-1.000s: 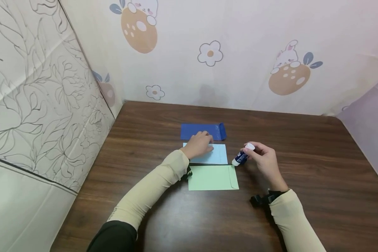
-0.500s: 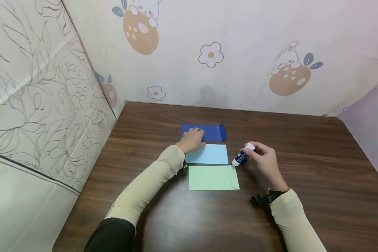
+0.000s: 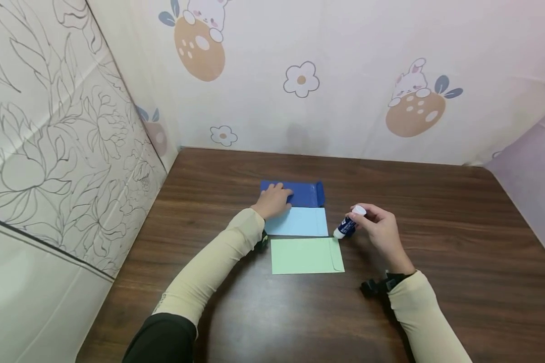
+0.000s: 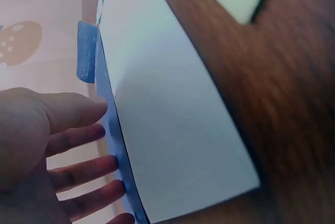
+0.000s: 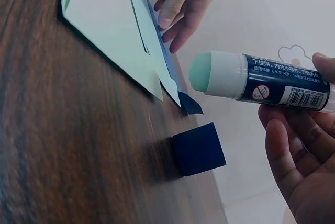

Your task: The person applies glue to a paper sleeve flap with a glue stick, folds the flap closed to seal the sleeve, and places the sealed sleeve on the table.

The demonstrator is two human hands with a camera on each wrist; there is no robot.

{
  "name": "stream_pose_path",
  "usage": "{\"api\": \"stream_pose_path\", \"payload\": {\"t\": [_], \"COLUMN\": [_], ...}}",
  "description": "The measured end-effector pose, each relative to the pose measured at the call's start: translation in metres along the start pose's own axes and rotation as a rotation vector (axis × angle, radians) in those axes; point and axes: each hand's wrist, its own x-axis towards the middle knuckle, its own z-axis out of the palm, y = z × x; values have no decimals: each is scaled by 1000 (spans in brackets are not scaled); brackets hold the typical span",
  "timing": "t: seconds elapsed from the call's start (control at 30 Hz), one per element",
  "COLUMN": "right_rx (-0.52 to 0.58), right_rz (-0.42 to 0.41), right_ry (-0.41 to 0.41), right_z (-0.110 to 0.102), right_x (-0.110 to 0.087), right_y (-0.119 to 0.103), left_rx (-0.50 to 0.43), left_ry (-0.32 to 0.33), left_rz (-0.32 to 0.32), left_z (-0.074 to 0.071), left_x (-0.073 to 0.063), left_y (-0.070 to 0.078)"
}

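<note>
While left hand (image 3: 272, 201), fingers apart, touches blue envelope (image 3: 305, 194), right hand (image 3: 380, 229) grips glue stick (image 3: 347, 226)

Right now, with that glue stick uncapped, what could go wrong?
The exposed glue tip of the glue stick in the right hand appears close to the corner of the green envelope; a dip might smear it.

The left hand touches the dark blue envelope, which lies against the light blue envelope; a push might knock both askew.

Left uncovered for long, the glue might also dry.
</note>
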Motion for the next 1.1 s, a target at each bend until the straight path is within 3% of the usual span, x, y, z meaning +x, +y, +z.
{"api": "stream_pose_path", "payload": {"t": [0.47, 0.8, 1.1], "right_rx": [-40, -41, -62], "right_rz": [-13, -52, 23], "right_ry": [8, 4, -21], "right_z": [1, 2, 4], "right_x": [1, 4, 14], "right_y": [0, -8, -22], "left_rx": [27, 14, -10], "left_ry": [-21, -44, -51], "left_rz": [29, 24, 31], "left_z": [2, -2, -3], "left_x": [12, 11, 11], "left_y": [0, 1, -5]}}
